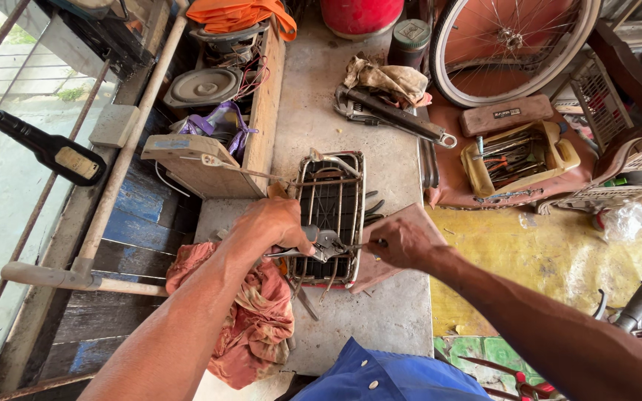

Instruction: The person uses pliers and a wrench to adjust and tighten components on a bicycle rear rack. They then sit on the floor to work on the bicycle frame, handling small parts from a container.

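A rusty wire bicycle rack [330,194] lies flat on a grey concrete slab [380,312]. My left hand [270,228] is closed around the handles of silver pliers [319,243], whose jaws sit over the rack's near end. My right hand [404,239] pinches a thin metal rod or small tool at the rack's right edge, next to the plier jaws. A blue shirt [388,375] shows at the bottom.
A reddish rag [250,327] lies left of the rack. A wooden crate [221,111] of parts stands at the back left. A large adjustable wrench [395,115], a dirty cloth, a bicycle wheel [514,44] and a yellow tool tray [518,156] lie beyond and to the right.
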